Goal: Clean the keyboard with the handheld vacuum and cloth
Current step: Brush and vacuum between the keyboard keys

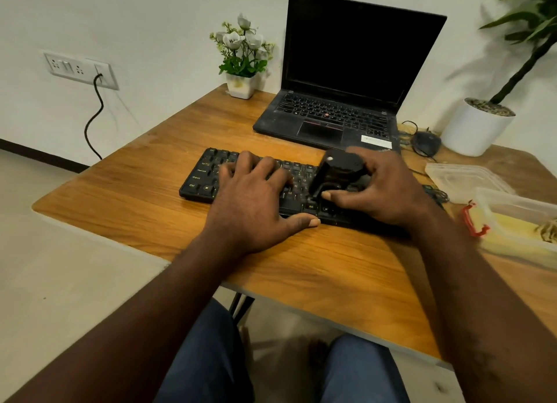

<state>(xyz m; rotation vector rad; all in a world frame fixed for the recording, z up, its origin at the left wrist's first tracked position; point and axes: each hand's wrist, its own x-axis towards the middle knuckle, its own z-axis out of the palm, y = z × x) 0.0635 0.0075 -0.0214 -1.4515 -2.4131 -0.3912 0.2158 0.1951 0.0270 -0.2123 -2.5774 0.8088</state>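
A black keyboard (205, 173) lies across the middle of the wooden table (126, 200). My left hand (256, 200) rests flat on its left half, fingers spread over the keys and thumb along the front edge. My right hand (382, 188) grips a small black handheld vacuum (334, 170), whose nozzle points down onto the keys right of centre. The keyboard's right end is hidden under that hand. A yellowish cloth (512, 224) lies in a clear plastic container (494, 203) with a red clip at the right edge.
An open black laptop (340, 80) stands behind the keyboard, with a black mouse (426, 142) and its cable to its right. A small flower pot (241, 84) sits back left, a large white planter (473, 128) back right. A clear lid (464, 179) lies right of the keyboard.
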